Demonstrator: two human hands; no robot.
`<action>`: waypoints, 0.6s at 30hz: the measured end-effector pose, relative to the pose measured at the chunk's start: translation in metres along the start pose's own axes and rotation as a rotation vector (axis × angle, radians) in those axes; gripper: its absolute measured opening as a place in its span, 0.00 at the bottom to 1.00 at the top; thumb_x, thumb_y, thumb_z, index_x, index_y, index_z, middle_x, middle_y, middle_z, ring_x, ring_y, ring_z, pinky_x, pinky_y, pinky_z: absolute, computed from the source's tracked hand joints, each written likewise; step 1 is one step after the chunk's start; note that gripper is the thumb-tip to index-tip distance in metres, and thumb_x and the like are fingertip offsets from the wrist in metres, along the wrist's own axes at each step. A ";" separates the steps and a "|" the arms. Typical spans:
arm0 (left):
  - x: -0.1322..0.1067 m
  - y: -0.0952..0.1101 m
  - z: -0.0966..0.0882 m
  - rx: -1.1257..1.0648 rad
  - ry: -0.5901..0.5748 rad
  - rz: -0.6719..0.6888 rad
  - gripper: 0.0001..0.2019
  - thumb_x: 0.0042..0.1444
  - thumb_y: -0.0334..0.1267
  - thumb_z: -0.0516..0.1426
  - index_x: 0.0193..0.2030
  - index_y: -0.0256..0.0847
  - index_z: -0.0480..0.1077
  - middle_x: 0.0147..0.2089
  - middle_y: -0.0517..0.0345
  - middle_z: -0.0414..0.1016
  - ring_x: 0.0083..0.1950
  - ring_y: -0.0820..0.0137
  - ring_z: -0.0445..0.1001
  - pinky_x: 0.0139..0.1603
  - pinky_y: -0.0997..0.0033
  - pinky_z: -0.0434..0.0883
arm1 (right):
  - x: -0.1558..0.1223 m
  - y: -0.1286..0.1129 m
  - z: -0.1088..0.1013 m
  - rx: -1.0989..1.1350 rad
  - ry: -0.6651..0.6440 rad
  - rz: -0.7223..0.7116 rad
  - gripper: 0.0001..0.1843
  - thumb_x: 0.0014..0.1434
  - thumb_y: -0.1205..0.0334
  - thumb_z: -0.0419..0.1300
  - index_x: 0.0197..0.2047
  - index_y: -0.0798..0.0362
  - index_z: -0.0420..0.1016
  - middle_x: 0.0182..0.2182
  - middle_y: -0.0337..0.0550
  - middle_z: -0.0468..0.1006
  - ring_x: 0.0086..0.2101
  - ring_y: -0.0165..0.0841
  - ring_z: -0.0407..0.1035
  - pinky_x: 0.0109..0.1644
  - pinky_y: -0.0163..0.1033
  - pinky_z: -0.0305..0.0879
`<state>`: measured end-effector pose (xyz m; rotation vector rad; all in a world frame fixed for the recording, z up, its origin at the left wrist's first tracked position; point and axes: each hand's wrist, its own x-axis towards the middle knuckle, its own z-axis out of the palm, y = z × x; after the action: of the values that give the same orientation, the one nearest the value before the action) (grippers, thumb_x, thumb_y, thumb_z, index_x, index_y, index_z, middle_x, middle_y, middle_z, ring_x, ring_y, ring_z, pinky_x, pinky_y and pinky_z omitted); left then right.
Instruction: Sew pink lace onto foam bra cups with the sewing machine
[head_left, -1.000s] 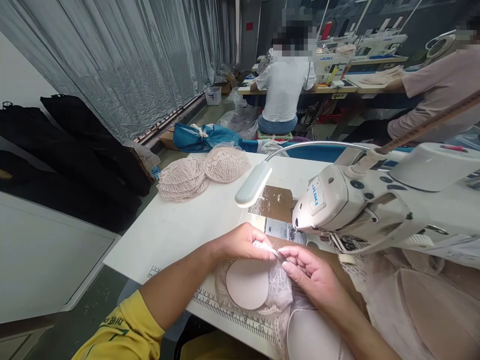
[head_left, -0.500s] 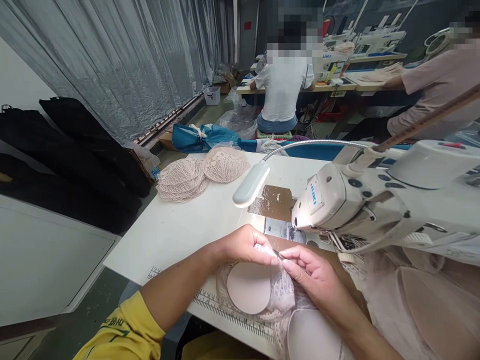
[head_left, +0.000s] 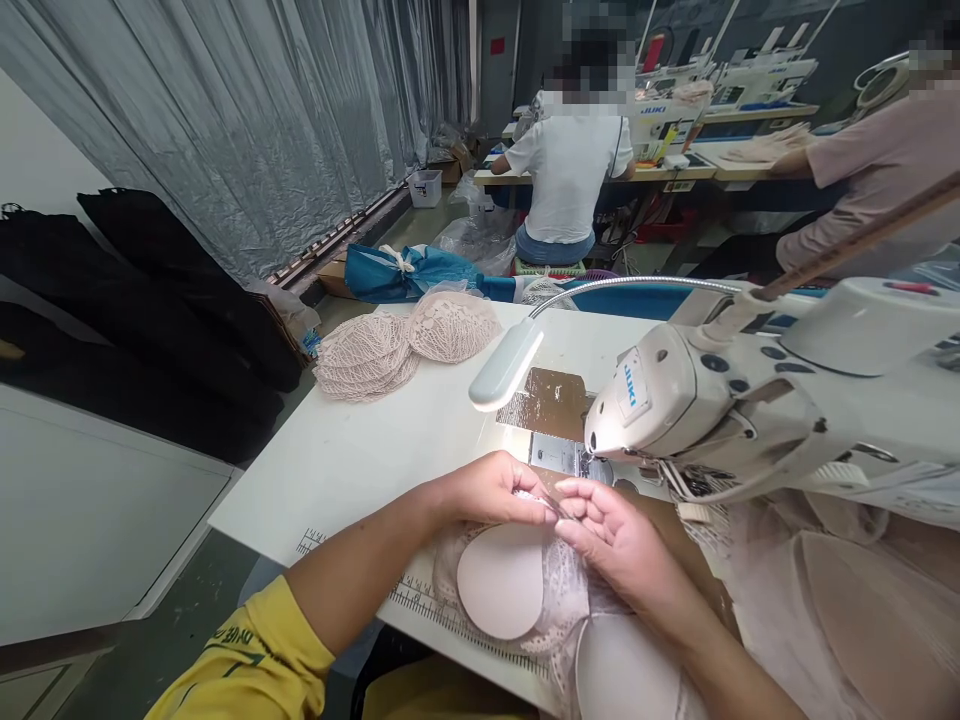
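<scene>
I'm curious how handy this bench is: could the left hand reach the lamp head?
Probably yes: the lamp head hangs beyond the left hand with nothing visible between them, though that hand is gripping the lace garment and might need to let go.

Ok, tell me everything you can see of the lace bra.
The lace bra is pale pink, with two smooth, rounded, padded-looking cups and scalloped lace edging. It lies on the white table, along printed ruler markings; the picture's bottom edge cuts off the nearer cup. The left hand pinches the bra's far edge; the right hand is close beside, its grip unclear.
</scene>
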<state>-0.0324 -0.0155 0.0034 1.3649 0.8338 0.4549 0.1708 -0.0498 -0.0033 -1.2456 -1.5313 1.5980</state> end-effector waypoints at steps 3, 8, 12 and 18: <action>-0.002 0.003 -0.013 -0.056 -0.008 -0.035 0.16 0.55 0.46 0.60 0.40 0.34 0.77 0.40 0.52 0.78 0.42 0.69 0.73 0.46 0.72 0.67 | -0.003 -0.004 0.000 -0.094 -0.055 0.059 0.15 0.56 0.51 0.60 0.42 0.52 0.70 0.32 0.41 0.76 0.34 0.35 0.71 0.37 0.39 0.68; -0.005 0.005 -0.032 -0.182 0.046 -0.120 0.24 0.59 0.54 0.52 0.43 0.34 0.76 0.37 0.52 0.77 0.41 0.70 0.73 0.47 0.70 0.65 | -0.004 -0.008 -0.001 -0.271 -0.006 0.041 0.15 0.57 0.48 0.56 0.32 0.52 0.72 0.28 0.40 0.75 0.30 0.35 0.69 0.32 0.38 0.66; -0.006 0.000 -0.037 -0.234 0.074 -0.160 0.29 0.55 0.61 0.52 0.43 0.33 0.75 0.35 0.51 0.77 0.37 0.69 0.73 0.41 0.69 0.65 | -0.005 -0.005 -0.010 -0.433 0.084 0.025 0.18 0.55 0.46 0.56 0.38 0.51 0.74 0.35 0.43 0.78 0.36 0.38 0.72 0.40 0.40 0.69; -0.006 -0.003 -0.040 -0.232 0.082 -0.157 0.32 0.52 0.65 0.52 0.42 0.34 0.75 0.36 0.51 0.77 0.38 0.69 0.73 0.40 0.70 0.65 | -0.040 -0.011 -0.050 -0.772 0.171 0.078 0.24 0.51 0.39 0.57 0.44 0.46 0.76 0.42 0.46 0.81 0.42 0.44 0.75 0.38 0.39 0.72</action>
<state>-0.0665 0.0066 0.0019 1.0649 0.9183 0.4713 0.2292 -0.0636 0.0217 -1.7951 -2.0855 0.9043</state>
